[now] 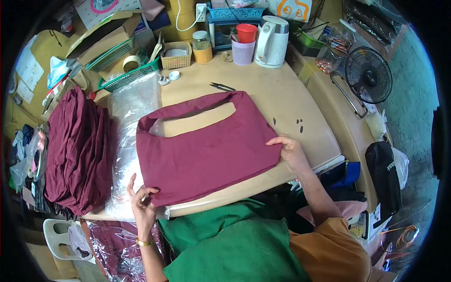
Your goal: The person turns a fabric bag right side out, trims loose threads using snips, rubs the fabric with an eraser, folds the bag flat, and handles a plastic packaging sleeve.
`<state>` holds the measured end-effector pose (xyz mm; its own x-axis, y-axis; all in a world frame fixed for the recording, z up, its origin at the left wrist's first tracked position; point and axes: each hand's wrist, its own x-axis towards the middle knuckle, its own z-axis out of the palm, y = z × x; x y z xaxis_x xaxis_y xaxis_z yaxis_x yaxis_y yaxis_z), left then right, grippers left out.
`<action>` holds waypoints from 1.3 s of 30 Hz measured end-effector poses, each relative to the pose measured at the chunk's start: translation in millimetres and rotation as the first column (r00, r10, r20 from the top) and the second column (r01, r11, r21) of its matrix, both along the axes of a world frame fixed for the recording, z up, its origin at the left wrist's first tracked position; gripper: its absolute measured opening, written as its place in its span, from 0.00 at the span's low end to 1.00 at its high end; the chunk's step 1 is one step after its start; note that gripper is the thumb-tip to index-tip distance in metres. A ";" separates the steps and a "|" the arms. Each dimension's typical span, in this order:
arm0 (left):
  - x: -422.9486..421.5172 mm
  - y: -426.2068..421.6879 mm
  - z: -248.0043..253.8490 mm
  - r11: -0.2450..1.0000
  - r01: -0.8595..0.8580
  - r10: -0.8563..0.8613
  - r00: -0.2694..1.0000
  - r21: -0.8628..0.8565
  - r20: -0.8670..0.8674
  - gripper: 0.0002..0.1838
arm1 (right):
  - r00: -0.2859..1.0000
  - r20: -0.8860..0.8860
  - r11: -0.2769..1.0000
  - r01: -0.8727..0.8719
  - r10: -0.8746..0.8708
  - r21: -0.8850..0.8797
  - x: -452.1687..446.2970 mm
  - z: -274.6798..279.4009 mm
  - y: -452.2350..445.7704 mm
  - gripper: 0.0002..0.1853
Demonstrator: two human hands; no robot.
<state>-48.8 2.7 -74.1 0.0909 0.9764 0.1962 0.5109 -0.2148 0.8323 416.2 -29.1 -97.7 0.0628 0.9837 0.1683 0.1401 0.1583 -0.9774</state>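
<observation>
A maroon cloth bag lies spread out on the table, its wide strap looped toward the far side. My left hand pinches its near left corner between thumb and finger, the index finger raised. At the right edge, my right hand grips the cloth between thumb and fingers. Left of the bag is a stack of clear plastic sheets or bags, partly under my left hand. Beyond the strap lies a small pair of black thread snips.
A tall pile of maroon cloth stands at the left. Along the back are a green basket, a jar, a lilac cup and a white kettle. A black fan stands at the right.
</observation>
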 end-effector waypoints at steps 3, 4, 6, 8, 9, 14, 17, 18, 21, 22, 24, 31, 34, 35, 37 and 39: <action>6.6 -4.7 6.0 0.995 -0.012 0.017 0.998 -0.102 0.054 0.15 | 0.944 -0.295 0.961 0.064 -0.146 -0.269 -2.9 14.6 -5.3 0.12; 10.5 -6.4 9.0 0.995 -0.020 0.037 0.985 -0.098 0.171 0.20 | 0.946 -0.297 0.961 0.050 -0.134 -0.272 -6.2 24.3 -7.4 0.12; 2.1 -4.7 -3.0 0.996 -0.020 0.038 0.976 -0.086 0.214 0.17 | 0.892 -0.409 0.927 0.029 -0.193 -0.373 -17.6 44.5 -10.2 0.15; -2.9 -3.7 -8.6 0.997 0.060 -0.042 0.956 -0.054 0.291 0.13 | 0.926 -0.360 0.927 -0.031 -0.115 -0.375 -8.8 36.7 -9.3 0.17; 8.9 -6.7 -3.2 0.995 -0.025 0.063 0.913 -0.097 0.403 0.09 | 0.950 -0.305 0.926 -0.063 -0.058 -0.373 -1.3 31.4 -9.5 0.19; 3.2 -7.5 -37.7 0.988 -0.144 0.153 0.826 -0.059 0.543 0.13 | 0.956 -0.289 0.933 -0.056 -0.053 -0.356 24.9 -2.7 -12.5 0.19; 6.8 -11.7 -35.0 0.980 -0.187 0.200 0.861 -0.073 0.468 0.14 | 1.000 -0.013 0.888 0.013 -0.021 -0.460 9.5 22.5 -11.9 0.17; 10.1 -14.1 -30.5 0.973 -0.210 0.232 0.895 -0.100 0.380 0.14 | 0.965 0.261 0.831 0.128 0.022 -0.541 -0.9 41.8 -13.1 0.17; 35.5 -22.1 4.7 0.971 -0.238 0.219 0.904 0.008 0.366 0.26 | 0.428 0.863 0.963 0.143 -0.268 0.228 -27.7 80.0 -19.0 0.20; 39.2 -25.0 8.4 0.973 -0.231 0.206 0.869 0.000 0.450 0.33 | 0.467 0.833 0.955 0.132 -0.297 0.267 -40.1 97.9 -17.3 0.21; 47.9 -28.5 6.7 0.978 -0.208 0.191 0.880 -0.007 0.434 0.37 | 0.584 0.770 0.954 0.026 -0.257 0.299 -81.7 117.9 -9.9 0.24; 70.4 -41.8 -0.5 0.987 -0.156 0.122 0.900 0.047 0.418 0.40 | 0.676 0.736 0.749 -0.507 0.039 0.426 -232.6 93.0 38.4 0.16; 69.0 -50.1 -1.5 0.975 -0.217 0.204 0.806 -0.043 0.556 0.42 | 0.761 0.641 0.805 -0.440 0.100 0.398 -235.1 93.0 67.6 0.07; 67.8 -50.4 1.0 0.974 -0.223 0.206 0.803 -0.039 0.559 0.42 | 0.767 0.634 0.803 -0.438 0.100 0.403 -236.6 86.7 69.5 0.08; 67.5 -51.7 4.1 0.970 -0.213 0.237 0.747 -0.115 0.621 0.42 | 0.748 0.651 0.807 -0.461 0.129 0.370 -238.5 90.4 65.8 0.08; 60.2 -46.8 -6.0 0.973 -0.185 0.232 0.763 -0.140 0.603 0.43 | 0.726 0.669 0.811 -0.483 0.160 0.331 -240.4 93.5 61.2 0.09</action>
<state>11.4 -44.1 -80.1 -0.2325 0.9699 0.0718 -0.0860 -0.0940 0.9918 175.8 32.1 -4.3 -0.5122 0.7127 0.4793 0.5033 0.7013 -0.5049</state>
